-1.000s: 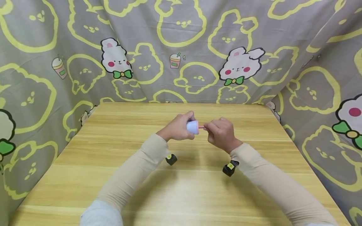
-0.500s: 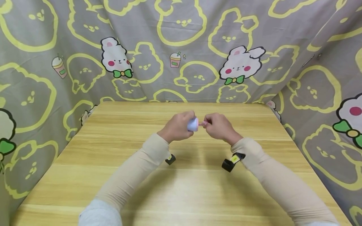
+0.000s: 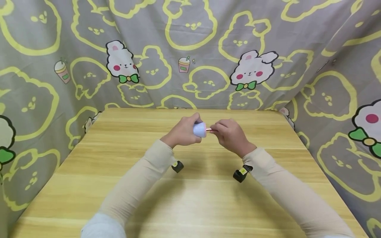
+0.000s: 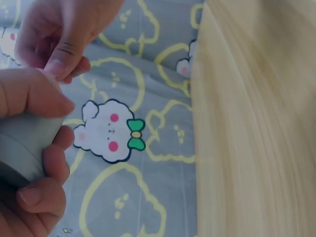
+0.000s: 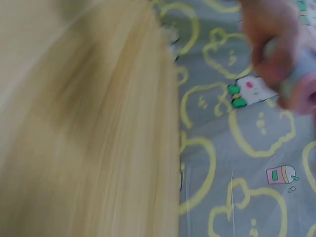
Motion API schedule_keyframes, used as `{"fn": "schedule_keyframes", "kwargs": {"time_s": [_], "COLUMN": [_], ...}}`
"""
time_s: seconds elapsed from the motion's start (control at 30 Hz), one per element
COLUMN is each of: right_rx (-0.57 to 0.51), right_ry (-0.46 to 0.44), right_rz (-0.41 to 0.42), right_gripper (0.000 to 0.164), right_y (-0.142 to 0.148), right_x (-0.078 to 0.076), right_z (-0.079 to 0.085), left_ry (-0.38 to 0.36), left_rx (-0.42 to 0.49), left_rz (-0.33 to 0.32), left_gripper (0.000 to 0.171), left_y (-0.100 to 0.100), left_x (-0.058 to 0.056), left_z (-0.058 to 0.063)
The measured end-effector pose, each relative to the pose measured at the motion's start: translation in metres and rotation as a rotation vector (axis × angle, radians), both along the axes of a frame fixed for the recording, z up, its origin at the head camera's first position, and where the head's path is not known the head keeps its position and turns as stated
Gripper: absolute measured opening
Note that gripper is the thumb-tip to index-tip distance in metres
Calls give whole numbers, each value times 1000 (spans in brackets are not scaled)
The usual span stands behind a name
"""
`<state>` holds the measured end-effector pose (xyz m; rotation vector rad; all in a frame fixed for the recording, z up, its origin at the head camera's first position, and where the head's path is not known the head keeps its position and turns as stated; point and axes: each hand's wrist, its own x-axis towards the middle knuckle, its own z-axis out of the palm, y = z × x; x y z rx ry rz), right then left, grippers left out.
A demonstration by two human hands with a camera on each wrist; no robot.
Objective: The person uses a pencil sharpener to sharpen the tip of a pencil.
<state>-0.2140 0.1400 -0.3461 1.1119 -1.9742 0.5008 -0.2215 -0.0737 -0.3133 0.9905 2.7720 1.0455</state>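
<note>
Over the far half of the table, my left hand point(image 3: 183, 131) grips a light-blue, barrel-shaped pencil sharpener point(image 3: 199, 130) with a pink end facing right. A thin reddish pencil point(image 3: 208, 129) runs into that pink end. The fingers and thumb of my right hand point(image 3: 231, 135) pinch the pencil close to the opening. In the left wrist view, curled fingers wrap the sharpener point(image 4: 22, 143), while the right hand point(image 4: 69, 34) is just above it. The right wrist view catches the blurred pink end and its dark hole at the right edge; the pencil's tip is hidden inside.
Below both hands spreads a light wood-grain table point(image 3: 190, 205). A grey curtain point(image 3: 208, 39) with yellow outlines and white cartoon animals hangs behind it and along both sides. Black wrist cameras point(image 3: 239, 175) hang beneath the sleeves.
My right hand has turned at the wrist, rolling over and back around the pencil. Both hands have drifted slightly left with the sharpener. Both grips are kept throughout.
</note>
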Motion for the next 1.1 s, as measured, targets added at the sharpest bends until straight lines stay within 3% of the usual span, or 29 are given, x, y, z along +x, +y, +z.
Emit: {"fn": "schedule_keyframes", "kwargs": {"time_s": [0.1, 0.2, 0.3, 0.47, 0.63, 0.73, 0.83, 1.0, 1.03, 1.1], "right_rx": [-38, -99, -105, -14, 58, 108, 175, 204, 194, 184], "right_ry": [311, 462, 480, 342, 115, -101, -414, -1118, -1216, -1291], "right_rz": [-59, -91, -87, -114, -156, -168, -167, -63, -51, -32], "right_gripper": [17, 21, 20, 28, 28, 27, 28, 35, 35, 31], "right_y": [1, -1, -4, -5, -5, -5, -5, 1, 3, 6], "right_x": [-6, -9, -9, -4, 3, 8, 11, 6, 5, 3], "right_z": [-7, -11, -13, -11, -5, 3, 14, 38, 42, 46], "left_ry": [-31, -39, -28, 50, 181, 269, 322, 331, 328, 314], "left_rx": [33, 65, 55, 8, -28, -50, -68, -60, -57, -41], "left_rz": [-16, -38, -35, -19, -16, -28, -46, -106, -112, -116], "left_gripper": [42, 41, 41, 44, 44, 44, 44, 43, 43, 42], "left_y": [3, 8, 10, 11, 9, 9, 9, 10, 10, 10], "left_x": [1, 2, 3, 4, 5, 5, 5, 8, 8, 8], "left_z": [2, 2, -1, -8, -12, -14, -16, -22, -23, -23]}}
